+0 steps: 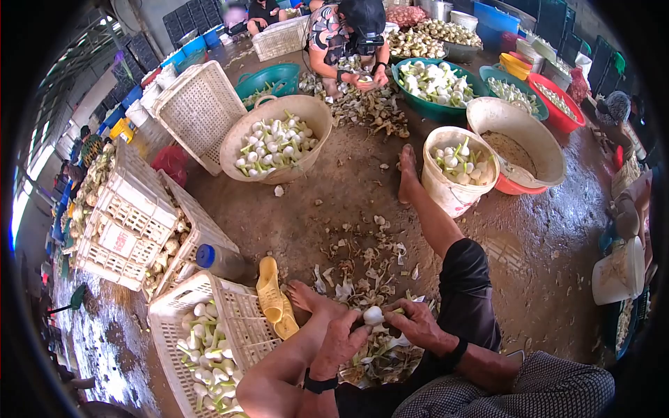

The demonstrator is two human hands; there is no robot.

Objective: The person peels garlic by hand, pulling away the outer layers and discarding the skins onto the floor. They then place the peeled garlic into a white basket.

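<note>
White bulb [373, 315] sits low in the view, just in front of the person's lap, pinched between both hands above a heap of peelings [380, 359]. It is smooth, pale and rounded, with the top showing clean between the fingertips; the underside is hidden. The left hand [339, 341] curls its fingers close around the bulb's near side, and the right hand [416, 324] closes on its other side with the fingers bent tight; both wrists wear dark bands.

Just left of the hands a white crate [240, 317] holds more bulbs with green stalks. Its corner lies near the left foot, and a pair of yellow sandals [270, 296] rests against its edge. A bottle with a blue cap [221, 261] lies just beyond the crate.

The right leg stretches forward, and its foot [408, 171] almost touches a white bucket [446, 195] of trimmed bulbs. Between leg and crate the wet floor [334, 202] lies open, littered only with scraps.

Farther on stands a beige round basket [317, 115] filled with bulbs, with an upturned crate [198, 108] leaning beside it. Behind these another person [348, 31] sits working, next to a green basin [439, 111]. Tubs and bowls ring the far right edge closely.
</note>
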